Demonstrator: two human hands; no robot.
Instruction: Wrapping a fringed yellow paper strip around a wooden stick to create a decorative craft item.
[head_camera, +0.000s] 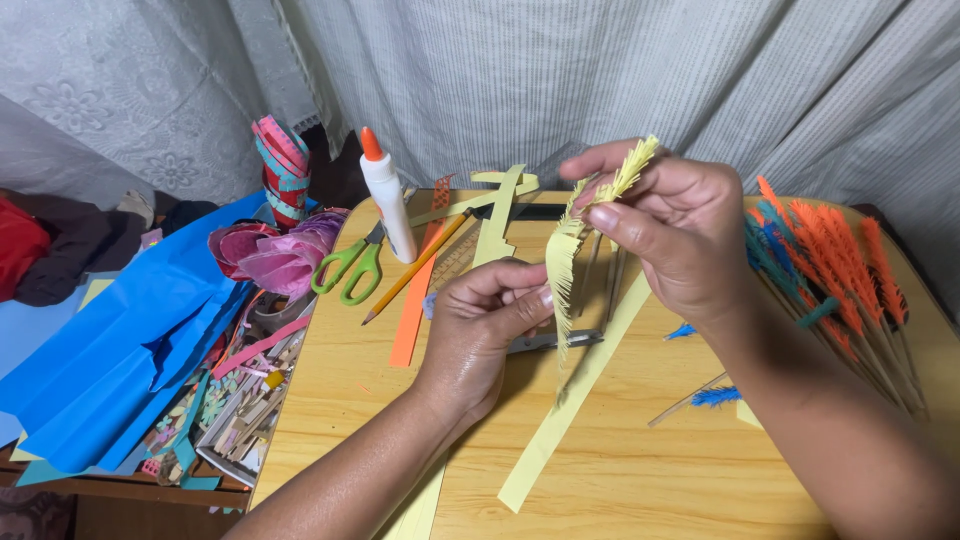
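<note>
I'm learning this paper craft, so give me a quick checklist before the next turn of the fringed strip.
1. Right hand pinches the rolled top of the yellow fringed strip: ok.
2. Left hand steadies the strip lower down: ok.
3. Fringe hangs free, not tangled: ok.
4. Glue bottle upright, close by: ok.
5. Stick inside the roll: cannot tell.
6. Green scissors lie apart from both hands: ok.

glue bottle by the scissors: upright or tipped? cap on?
Upright. The glue bottle stands on its base on the table, beside the green scissors, orange tip pointing up. Whether the tip is sealed: cannot tell.
</note>
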